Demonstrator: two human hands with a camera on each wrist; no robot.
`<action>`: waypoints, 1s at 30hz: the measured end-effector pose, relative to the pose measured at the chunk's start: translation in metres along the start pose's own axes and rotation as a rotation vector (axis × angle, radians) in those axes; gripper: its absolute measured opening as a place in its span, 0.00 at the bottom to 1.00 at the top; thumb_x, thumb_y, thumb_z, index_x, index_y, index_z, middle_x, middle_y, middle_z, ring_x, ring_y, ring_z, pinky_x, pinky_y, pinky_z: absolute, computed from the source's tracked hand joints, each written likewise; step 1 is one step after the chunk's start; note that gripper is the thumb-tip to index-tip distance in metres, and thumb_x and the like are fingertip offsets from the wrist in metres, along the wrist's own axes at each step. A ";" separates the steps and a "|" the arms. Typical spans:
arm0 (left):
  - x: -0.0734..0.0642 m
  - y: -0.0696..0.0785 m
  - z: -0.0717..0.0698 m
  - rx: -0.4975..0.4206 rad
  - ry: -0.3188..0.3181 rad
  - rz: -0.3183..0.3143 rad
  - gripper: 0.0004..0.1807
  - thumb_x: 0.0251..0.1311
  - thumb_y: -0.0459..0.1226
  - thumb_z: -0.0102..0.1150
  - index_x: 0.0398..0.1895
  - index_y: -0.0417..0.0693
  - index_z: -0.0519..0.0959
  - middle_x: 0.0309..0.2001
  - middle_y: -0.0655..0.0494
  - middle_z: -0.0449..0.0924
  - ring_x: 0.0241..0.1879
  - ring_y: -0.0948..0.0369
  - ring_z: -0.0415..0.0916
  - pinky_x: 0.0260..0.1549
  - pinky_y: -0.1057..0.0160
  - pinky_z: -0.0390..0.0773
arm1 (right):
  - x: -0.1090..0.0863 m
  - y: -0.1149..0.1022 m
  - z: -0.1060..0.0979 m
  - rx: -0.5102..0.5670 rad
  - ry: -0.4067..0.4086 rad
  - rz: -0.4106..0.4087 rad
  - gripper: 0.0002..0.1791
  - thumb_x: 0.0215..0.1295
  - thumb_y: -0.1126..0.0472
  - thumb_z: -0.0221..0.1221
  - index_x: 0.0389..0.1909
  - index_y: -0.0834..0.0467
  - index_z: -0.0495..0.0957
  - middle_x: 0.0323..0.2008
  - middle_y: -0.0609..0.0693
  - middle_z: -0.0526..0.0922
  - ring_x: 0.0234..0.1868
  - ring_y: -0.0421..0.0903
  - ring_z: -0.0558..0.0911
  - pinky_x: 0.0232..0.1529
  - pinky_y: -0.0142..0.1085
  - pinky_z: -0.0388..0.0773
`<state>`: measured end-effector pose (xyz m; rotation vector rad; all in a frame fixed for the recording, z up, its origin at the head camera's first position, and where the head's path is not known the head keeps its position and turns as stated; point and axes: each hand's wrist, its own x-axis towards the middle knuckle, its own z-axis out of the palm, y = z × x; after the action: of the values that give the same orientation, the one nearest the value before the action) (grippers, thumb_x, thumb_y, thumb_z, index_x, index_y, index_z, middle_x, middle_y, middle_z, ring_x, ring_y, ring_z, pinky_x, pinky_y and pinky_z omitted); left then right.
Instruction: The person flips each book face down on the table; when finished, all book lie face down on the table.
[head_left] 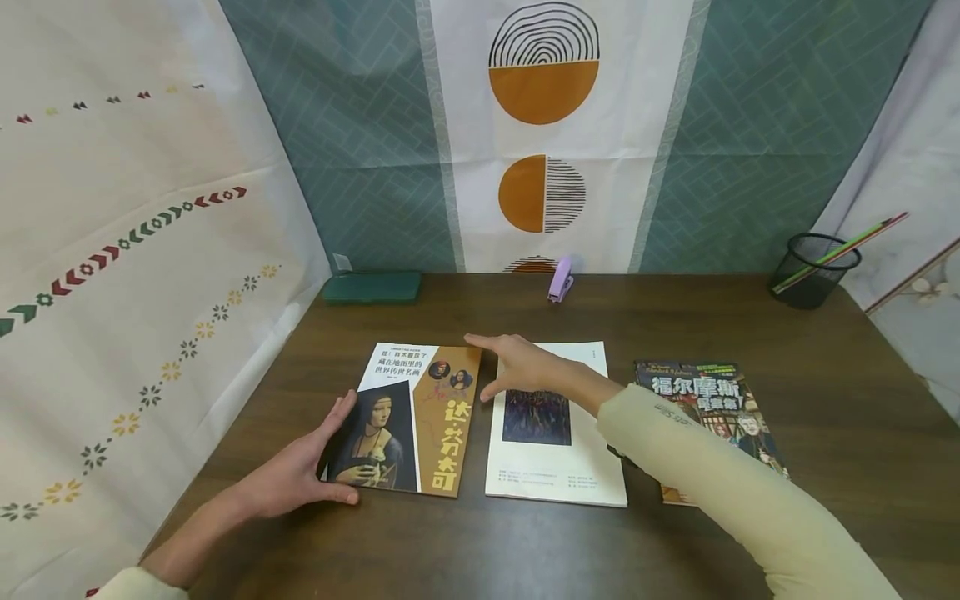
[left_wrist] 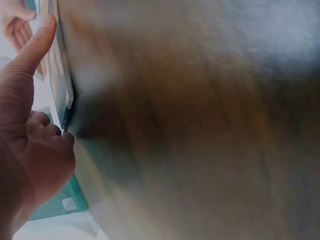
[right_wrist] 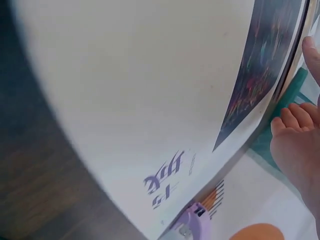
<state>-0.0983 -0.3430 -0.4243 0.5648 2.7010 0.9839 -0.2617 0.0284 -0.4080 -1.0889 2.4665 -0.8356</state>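
Note:
A brown-and-white book (head_left: 444, 425) with a painted portrait on its cover lies flat on the left of the table. My left hand (head_left: 288, 473) is at that book's left edge, thumb and fingers spread apart along it. Over the gap between this book and a white book (head_left: 555, 479), my right hand (head_left: 525, 367) has its thumb and fingers extended near the brown book's upper right edge; contact cannot be told. The right forearm crosses above the white book and hides part of it. Farther right, a colourful illustrated book (head_left: 720, 400) is partly covered by the sleeve.
At the back of the wooden table (head_left: 465, 554) are a dark green case (head_left: 372, 287) and a purple stapler (head_left: 561, 279). A black mesh pen holder (head_left: 813, 275) with pencils stands at the back right. Patterned cloths hang behind and beside the table.

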 end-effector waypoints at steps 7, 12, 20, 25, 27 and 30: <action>0.000 -0.003 0.004 0.032 -0.029 0.027 0.64 0.58 0.55 0.77 0.88 0.52 0.45 0.85 0.36 0.40 0.82 0.35 0.42 0.66 0.84 0.46 | 0.012 0.003 0.005 -0.027 -0.004 0.004 0.52 0.62 0.59 0.77 0.83 0.59 0.60 0.78 0.56 0.68 0.73 0.56 0.74 0.73 0.48 0.70; 0.000 0.000 0.004 0.093 -0.041 0.007 0.61 0.61 0.58 0.73 0.88 0.54 0.47 0.85 0.37 0.44 0.81 0.38 0.47 0.74 0.47 0.62 | 0.015 0.007 0.008 -0.037 0.005 0.004 0.48 0.63 0.59 0.76 0.81 0.60 0.64 0.77 0.55 0.70 0.76 0.55 0.70 0.73 0.47 0.69; 0.001 0.002 0.005 0.260 -0.010 0.078 0.55 0.64 0.59 0.69 0.87 0.49 0.53 0.83 0.42 0.54 0.78 0.43 0.59 0.67 0.39 0.71 | 0.020 0.007 0.010 -0.038 -0.002 0.014 0.46 0.63 0.56 0.76 0.80 0.58 0.66 0.76 0.54 0.71 0.75 0.55 0.72 0.73 0.48 0.69; -0.001 -0.001 0.005 0.432 0.024 0.210 0.49 0.67 0.57 0.69 0.84 0.44 0.61 0.80 0.44 0.62 0.75 0.48 0.67 0.61 0.43 0.79 | 0.020 0.008 0.009 -0.045 -0.002 0.018 0.45 0.63 0.54 0.75 0.79 0.57 0.68 0.75 0.53 0.73 0.75 0.55 0.72 0.73 0.49 0.69; -0.002 -0.002 0.005 0.512 0.053 0.298 0.46 0.67 0.55 0.70 0.81 0.42 0.65 0.78 0.42 0.67 0.71 0.49 0.72 0.56 0.46 0.83 | 0.020 0.009 0.009 -0.044 0.001 0.020 0.44 0.63 0.54 0.75 0.79 0.56 0.69 0.74 0.53 0.74 0.75 0.56 0.72 0.73 0.49 0.70; -0.002 -0.003 0.005 0.593 0.097 0.437 0.42 0.67 0.51 0.72 0.77 0.39 0.71 0.73 0.39 0.73 0.66 0.49 0.79 0.50 0.49 0.86 | 0.020 0.009 0.009 -0.045 0.001 0.018 0.44 0.62 0.54 0.76 0.78 0.56 0.70 0.74 0.53 0.75 0.75 0.56 0.72 0.73 0.50 0.70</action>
<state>-0.0961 -0.3432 -0.4302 1.2815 3.0138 0.2537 -0.2756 0.0148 -0.4221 -1.0805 2.5040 -0.7793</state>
